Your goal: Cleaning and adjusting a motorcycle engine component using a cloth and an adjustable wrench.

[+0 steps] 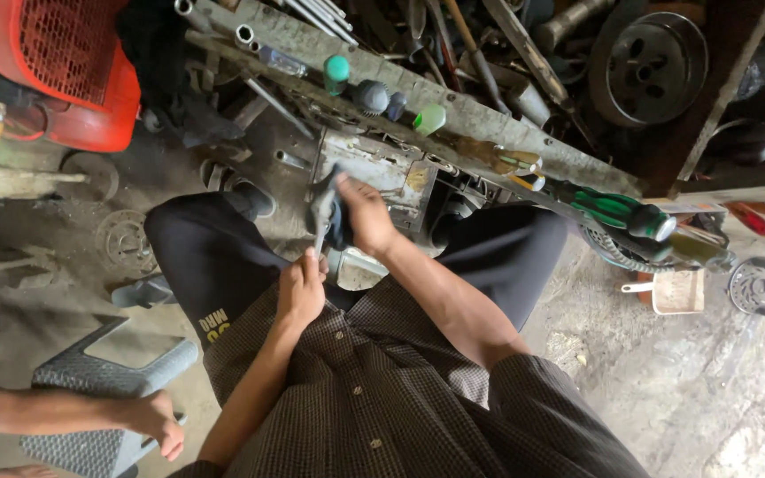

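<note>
My right hand (363,215) grips a dark cloth (330,212) wrapped round a slim metal tool (320,235) that points down toward my lap. My left hand (301,288) is closed round the lower end of that same tool, just below the cloth. Both hands sit between my knees, above my dark trousers and checked shirt. Right behind them stands a worn grey metal box part (382,173) under the edge of a bench.
A metal rail (418,97) holds several screwdrivers with green and dark handles; a large green-handled screwdriver (622,212) lies at right. A red machine cover (55,62) sits top left. Another person's hand (148,420) rests on a grey plastic stool (99,381) at bottom left.
</note>
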